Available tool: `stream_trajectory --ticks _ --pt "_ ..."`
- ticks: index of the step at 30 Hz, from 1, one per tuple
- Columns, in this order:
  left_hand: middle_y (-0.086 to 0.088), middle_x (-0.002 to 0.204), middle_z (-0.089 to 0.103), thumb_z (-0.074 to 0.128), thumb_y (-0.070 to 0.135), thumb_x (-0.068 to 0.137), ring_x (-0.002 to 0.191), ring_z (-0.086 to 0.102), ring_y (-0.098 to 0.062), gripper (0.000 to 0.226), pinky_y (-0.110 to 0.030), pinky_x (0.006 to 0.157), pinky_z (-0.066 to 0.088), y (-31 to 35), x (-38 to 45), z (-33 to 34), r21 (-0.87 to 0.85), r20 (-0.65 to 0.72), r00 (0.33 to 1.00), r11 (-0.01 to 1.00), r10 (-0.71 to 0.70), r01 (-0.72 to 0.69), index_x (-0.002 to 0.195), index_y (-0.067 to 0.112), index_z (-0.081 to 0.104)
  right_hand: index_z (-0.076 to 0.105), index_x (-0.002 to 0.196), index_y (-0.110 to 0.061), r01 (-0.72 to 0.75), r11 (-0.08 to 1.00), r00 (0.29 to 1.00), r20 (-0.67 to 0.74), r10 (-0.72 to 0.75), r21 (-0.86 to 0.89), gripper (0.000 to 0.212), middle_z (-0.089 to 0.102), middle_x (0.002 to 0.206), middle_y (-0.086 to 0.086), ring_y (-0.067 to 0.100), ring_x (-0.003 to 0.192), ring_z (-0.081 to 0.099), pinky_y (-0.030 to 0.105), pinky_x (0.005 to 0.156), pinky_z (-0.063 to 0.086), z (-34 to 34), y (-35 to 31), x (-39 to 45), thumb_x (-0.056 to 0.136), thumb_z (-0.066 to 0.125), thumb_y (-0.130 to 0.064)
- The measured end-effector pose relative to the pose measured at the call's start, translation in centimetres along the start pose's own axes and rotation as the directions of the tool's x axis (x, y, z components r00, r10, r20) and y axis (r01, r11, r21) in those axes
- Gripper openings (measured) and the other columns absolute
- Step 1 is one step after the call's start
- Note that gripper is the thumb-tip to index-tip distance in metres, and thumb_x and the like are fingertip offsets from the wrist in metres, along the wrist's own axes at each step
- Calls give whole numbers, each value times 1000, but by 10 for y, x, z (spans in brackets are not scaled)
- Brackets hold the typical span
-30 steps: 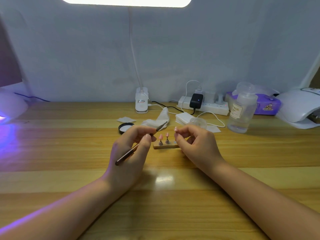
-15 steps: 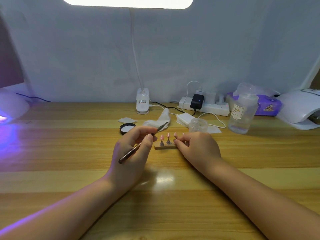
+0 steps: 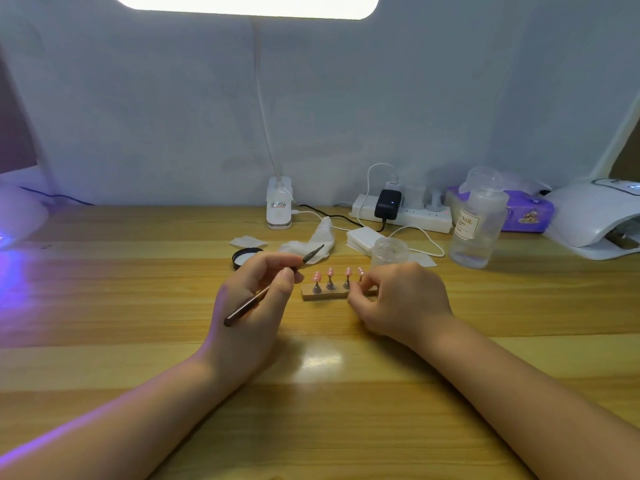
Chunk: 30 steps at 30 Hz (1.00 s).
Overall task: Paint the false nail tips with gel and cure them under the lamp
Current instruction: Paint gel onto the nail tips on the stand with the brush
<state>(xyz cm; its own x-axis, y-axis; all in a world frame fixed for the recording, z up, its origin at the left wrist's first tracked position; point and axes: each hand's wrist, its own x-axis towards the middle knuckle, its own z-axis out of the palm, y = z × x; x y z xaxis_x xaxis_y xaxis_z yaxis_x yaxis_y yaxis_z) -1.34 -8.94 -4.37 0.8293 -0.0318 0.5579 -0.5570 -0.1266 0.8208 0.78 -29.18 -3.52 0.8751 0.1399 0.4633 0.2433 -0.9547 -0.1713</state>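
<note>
At the far left edge of the frame a white curing lamp (image 3: 17,216) throws violet light across the wooden table (image 3: 138,306), so one lamp looks switched on and ready. Just left of centre the left hand (image 3: 252,306) holds a slim gel brush (image 3: 273,287) pinched between thumb and curled fingers, its dark tip raised above the table and pointing toward the upper right, clear of the nails. In the middle lies a small wooden holder block (image 3: 323,294) carrying the false nail tips (image 3: 337,273) — four pink tips show, each on its own little metal stand; any further ones would be hidden by the right hand. That right hand (image 3: 401,299) sits at the block's right end with fingers curled, fingertips pinching at the fourth stand or at the block's edge; which of the two I cannot tell. The step in hand looks like seating a tip back in its row between coats, and the next move probably calls for steadying the block and carrying the row level to a lamp. Behind the block, counted left to right: one black jar lid (image 3: 246,255), one crumpled white cloth (image 3: 311,245), one small clear jar (image 3: 389,251), one clear liquid bottle (image 3: 479,230), and a second white curing lamp (image 3: 595,220) at the right edge — two lamps in all.
</note>
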Motion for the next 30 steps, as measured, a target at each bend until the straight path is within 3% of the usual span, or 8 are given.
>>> stream_trajectory --ticks 4,9,19,24,30 --pt "6 93 71 52 19 89 88 67 -4 21 -16 77 50 0 0 0 -5 5 1000 1000 -2 2 103 20 67 72 87 -24 -32 996 999 11 33 -86 36 68 74 -5 15 72 61 29 61 52 -2 9 4 91 45 -48" --pt "9 91 71 52 19 89 87 66 -4 21 -15 76 49 0 0 0 -1 6 1000 1000 4 -4 102 22 67 74 96 -28 -98 995 994 53 97 12 35 69 79 -6 13 75 61 31 63 54 3 12 6 91 48 -51" --pt "5 91 71 55 34 86 83 65 -8 21 -19 72 51 2 -1 0 -3 33 999 1000 -2 2 102 26 66 73 104 -24 0 998 989 148 -10 67 31 69 85 -7 12 77 59 31 64 53 8 10 6 93 51 -43" --pt "3 89 70 52 40 83 81 64 -11 25 -22 71 52 3 -2 -1 7 37 999 1000 5 -5 100 29 67 72 108 -26 -38 991 995 95 27 124 34 71 87 -7 12 79 61 27 62 50 9 9 5 92 51 -48" --pt "6 86 70 53 19 88 79 64 -6 18 -18 71 50 2 -2 2 -24 49 999 1000 -13 15 99 23 67 74 98 -24 -65 995 996 71 60 73 34 69 77 -4 15 74 61 30 59 49 12 8 5 95 47 -46"
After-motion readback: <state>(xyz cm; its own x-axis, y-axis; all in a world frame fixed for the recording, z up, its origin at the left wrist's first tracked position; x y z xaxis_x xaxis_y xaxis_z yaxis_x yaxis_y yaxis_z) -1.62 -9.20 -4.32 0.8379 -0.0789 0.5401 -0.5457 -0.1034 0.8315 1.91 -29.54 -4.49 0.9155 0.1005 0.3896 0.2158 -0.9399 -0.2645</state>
